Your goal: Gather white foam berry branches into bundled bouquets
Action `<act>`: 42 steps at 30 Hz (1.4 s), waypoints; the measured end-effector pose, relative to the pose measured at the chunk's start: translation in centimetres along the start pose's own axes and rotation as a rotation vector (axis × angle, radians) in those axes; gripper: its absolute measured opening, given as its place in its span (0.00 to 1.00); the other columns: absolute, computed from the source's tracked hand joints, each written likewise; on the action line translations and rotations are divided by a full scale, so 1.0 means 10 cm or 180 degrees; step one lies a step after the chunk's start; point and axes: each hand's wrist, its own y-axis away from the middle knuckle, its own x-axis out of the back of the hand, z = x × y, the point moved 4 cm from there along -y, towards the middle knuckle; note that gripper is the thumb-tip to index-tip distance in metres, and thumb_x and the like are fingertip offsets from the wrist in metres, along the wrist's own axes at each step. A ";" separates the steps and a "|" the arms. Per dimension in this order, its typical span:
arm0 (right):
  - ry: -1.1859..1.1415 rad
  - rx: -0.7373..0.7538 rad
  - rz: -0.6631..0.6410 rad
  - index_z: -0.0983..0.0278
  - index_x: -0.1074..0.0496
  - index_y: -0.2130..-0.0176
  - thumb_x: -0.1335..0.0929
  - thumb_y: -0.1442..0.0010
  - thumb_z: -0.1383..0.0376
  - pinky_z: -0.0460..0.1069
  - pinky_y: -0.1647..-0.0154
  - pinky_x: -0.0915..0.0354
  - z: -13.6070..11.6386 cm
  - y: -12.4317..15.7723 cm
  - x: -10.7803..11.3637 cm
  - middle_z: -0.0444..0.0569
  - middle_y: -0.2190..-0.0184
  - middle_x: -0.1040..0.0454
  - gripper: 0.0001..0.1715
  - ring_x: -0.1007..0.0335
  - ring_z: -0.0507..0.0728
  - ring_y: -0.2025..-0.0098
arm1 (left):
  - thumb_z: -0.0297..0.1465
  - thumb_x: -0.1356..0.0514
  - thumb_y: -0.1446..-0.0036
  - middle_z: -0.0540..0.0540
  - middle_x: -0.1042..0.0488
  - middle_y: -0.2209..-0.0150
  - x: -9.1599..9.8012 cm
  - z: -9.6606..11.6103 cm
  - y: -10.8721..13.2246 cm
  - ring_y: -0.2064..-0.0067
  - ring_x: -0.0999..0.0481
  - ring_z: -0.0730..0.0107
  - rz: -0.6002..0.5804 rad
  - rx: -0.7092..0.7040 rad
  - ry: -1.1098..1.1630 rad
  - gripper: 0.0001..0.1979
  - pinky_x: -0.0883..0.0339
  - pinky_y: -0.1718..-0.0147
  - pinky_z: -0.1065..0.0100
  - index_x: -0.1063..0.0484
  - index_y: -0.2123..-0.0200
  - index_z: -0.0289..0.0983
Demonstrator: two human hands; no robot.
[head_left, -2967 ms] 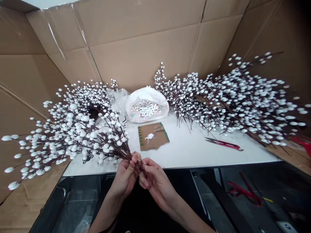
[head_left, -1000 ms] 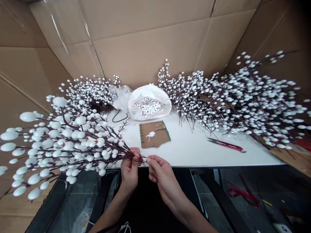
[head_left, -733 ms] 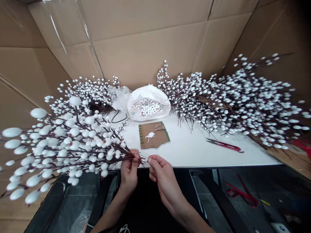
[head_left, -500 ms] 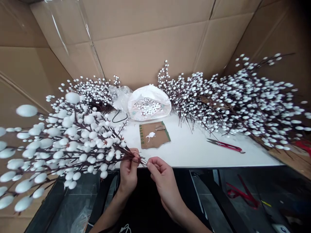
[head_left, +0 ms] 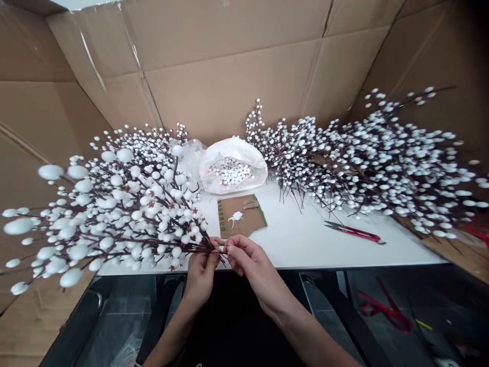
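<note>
A bundle of artificial berry stems (head_left: 126,219), dark-brown twigs tipped with white berries, spreads out to the left. My left hand (head_left: 200,278) is closed around its gathered lower ends near the table's front edge. Beside it, my right hand (head_left: 254,265) pinches a thin dark strand at the stem ends; whether it is wire or a twig I cannot tell. The two hands almost touch, and the cut ends poke out below the fingers. Just beyond them a torn piece of cardboard (head_left: 250,216) lies flat, with a white blob of what looks like glue (head_left: 236,218) on it.
A white bag (head_left: 233,186) of loose white berries stands behind the cardboard. Piles of berry stems (head_left: 324,158) fill the back right, with another pile (head_left: 141,142) at back left. Red-handled scissors (head_left: 355,232) lie on the white table (head_left: 298,250). Cardboard walls (head_left: 229,76) enclose it.
The bundle has turned and swung up slightly, its berry heads facing differently. My right hand has moved left, in closer to my left hand and the stem ends.
</note>
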 end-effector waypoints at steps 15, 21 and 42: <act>0.0591 -0.1103 -0.1335 0.64 0.36 0.76 0.32 0.50 0.64 0.42 0.85 0.67 -0.36 -0.13 0.05 0.32 0.87 0.50 0.09 0.64 0.43 0.85 | 0.38 0.44 0.44 0.50 0.31 0.75 -0.01 0.28 0.05 0.72 0.36 0.72 -0.0922 0.0504 0.0410 0.12 0.41 0.72 0.71 0.28 0.67 0.34; 0.0499 -0.0494 -0.1270 0.65 0.38 0.78 0.30 0.49 0.64 0.41 0.83 0.52 -0.38 -0.12 0.08 0.41 0.83 0.31 0.13 0.45 0.45 0.83 | 0.39 0.48 0.40 0.50 0.31 0.75 -0.08 0.33 0.07 0.76 0.41 0.76 -0.1193 0.0693 0.0775 0.14 0.47 0.77 0.72 0.31 0.68 0.35; 0.0814 0.0164 0.0154 0.60 0.31 0.77 0.25 0.58 0.62 0.48 0.76 0.39 0.03 0.04 0.27 0.39 0.85 0.35 0.12 0.38 0.53 0.79 | 0.42 0.51 0.40 0.49 0.34 0.78 -0.28 0.31 0.18 0.77 0.39 0.71 -0.0873 0.0363 0.0576 0.17 0.45 0.78 0.69 0.32 0.71 0.37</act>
